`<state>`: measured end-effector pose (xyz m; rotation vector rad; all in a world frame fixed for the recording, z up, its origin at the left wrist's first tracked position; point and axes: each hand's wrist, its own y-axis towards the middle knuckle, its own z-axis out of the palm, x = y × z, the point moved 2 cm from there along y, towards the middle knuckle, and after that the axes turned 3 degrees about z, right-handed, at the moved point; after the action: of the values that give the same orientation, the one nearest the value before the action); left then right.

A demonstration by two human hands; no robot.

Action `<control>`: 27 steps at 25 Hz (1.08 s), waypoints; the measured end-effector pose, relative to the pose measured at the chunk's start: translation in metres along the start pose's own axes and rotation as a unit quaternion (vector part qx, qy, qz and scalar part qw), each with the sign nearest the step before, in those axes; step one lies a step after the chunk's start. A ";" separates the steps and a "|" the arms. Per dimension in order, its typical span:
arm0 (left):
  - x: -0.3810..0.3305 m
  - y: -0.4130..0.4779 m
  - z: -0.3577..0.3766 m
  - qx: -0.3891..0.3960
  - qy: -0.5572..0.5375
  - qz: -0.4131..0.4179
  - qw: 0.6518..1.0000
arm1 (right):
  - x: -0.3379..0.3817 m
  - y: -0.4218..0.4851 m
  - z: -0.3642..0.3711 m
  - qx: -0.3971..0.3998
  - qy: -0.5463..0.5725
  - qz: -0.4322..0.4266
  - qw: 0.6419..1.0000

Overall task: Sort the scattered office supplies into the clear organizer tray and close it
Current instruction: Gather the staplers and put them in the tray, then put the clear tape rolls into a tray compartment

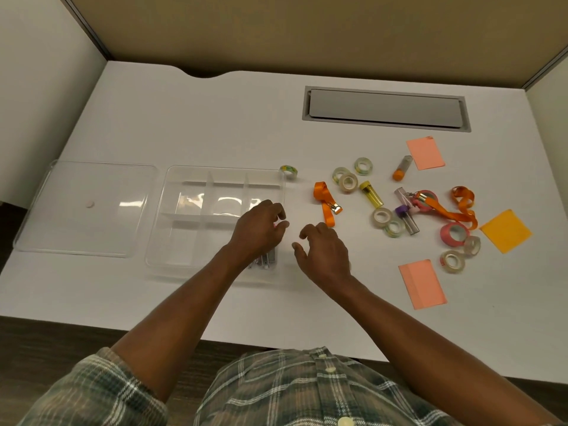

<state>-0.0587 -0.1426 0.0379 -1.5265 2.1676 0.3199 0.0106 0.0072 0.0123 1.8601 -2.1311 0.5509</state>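
Note:
The clear organizer tray (pixel 172 192) lies left of centre, with white dividers and its lid (pixel 83 207) flat on the desk to its left. My left hand (pixel 256 230) hovers over the tray's right side with curled fingers; a speck of pink shows under the fingertips, and whether it holds anything is unclear. Grey and metal items (pixel 266 259) lie in the near right compartment, partly hidden by my wrist. My right hand (pixel 322 252) hangs just right of the tray, fingers loosely curled and holding nothing. An orange lanyard strap (pixel 325 201) lies just beyond it.
Scattered on the right are several tape rolls (pixel 349 181), capped tubes (pixel 372 195), a pink tape roll (pixel 455 233), a long orange lanyard (pixel 455 210), pink sticky notes (pixel 422 284) and an orange note (pixel 505 230). One tape roll (pixel 289 171) sits at the tray's far right corner. A grey cable hatch (pixel 384 109) is set into the desk.

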 end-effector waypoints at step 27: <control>-0.127 -0.005 0.118 0.083 -0.570 -0.416 0.704 | -0.150 0.012 -0.057 -0.046 0.080 -0.017 0.996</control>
<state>0.0087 0.0121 -0.0006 -1.4073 0.4451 0.5244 0.0181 0.1672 -0.0031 1.7370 -1.9843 0.5646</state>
